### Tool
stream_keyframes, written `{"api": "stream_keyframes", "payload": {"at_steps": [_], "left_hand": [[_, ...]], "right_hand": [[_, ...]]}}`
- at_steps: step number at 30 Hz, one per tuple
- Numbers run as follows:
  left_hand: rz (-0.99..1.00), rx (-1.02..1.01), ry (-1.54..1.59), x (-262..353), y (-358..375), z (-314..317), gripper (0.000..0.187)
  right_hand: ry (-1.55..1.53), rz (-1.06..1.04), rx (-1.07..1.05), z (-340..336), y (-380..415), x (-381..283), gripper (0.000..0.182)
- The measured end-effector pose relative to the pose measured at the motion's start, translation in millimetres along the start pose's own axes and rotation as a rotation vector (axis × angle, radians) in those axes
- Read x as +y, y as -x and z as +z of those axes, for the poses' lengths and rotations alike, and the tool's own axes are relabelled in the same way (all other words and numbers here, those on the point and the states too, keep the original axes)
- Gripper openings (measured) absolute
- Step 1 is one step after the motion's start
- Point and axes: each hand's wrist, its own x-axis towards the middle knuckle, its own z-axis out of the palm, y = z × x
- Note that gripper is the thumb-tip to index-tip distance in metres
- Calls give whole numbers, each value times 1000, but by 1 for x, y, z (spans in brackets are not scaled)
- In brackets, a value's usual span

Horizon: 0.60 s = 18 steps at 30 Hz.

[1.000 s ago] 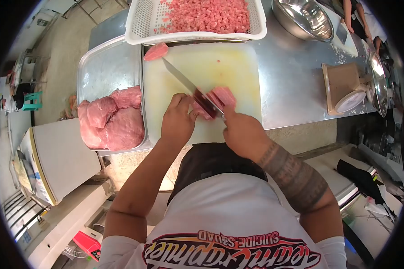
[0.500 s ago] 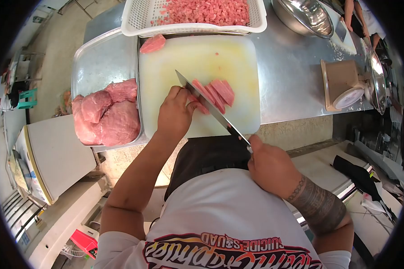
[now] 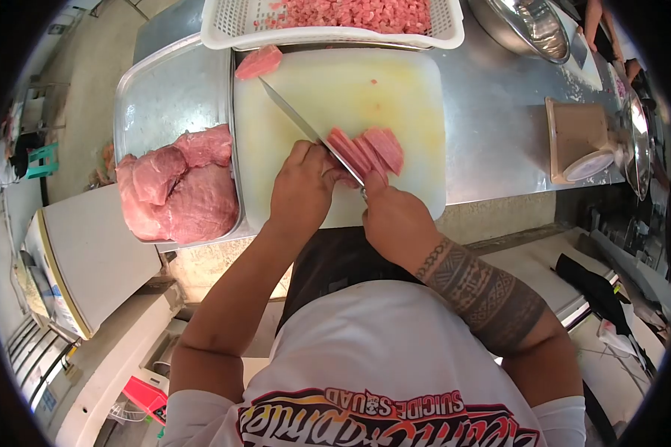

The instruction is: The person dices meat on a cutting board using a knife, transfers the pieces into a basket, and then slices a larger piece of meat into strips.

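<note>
My right hand (image 3: 399,223) is closed round the handle of a long knife (image 3: 297,115), whose blade slants away toward the upper left over the white cutting board (image 3: 417,197). With curled fingers, my left hand (image 3: 303,182) presses a piece of raw meat (image 3: 343,177), mostly hidden by the hand and the blade. Just right of the blade, several raw meat slices (image 3: 380,149) lean against one another. A separate chunk of meat (image 3: 259,62) lies at the board's upper left corner, near the knife tip.
Left of the board, a metal tray (image 3: 138,97) holds large pieces of raw meat (image 3: 190,197). A white plastic basket (image 3: 227,37) of diced meat stands beyond the board. To the right are a steel bowl (image 3: 511,33) and a scale (image 3: 578,138). Another person's arm (image 3: 593,26) shows far right.
My right hand has moved forward and left, sliding the knife so that its tip now reaches near the meat chunk at the corner. My left hand still presses the meat.
</note>
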Motion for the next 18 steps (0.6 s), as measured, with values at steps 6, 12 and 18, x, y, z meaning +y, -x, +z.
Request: {"api": "stream_keyframes", "payload": {"at_steps": [6, 12, 18], "left_hand": [[-85, 6, -4, 6, 3, -2, 33], [-52, 28, 23, -5, 5, 2, 31], [-7, 1, 1, -7, 4, -7, 35]], "right_hand": [[73, 60, -132, -43, 49, -11, 12], [56, 42, -60, 11, 14, 5, 14], [-57, 22, 48, 8, 7, 15, 20]]}}
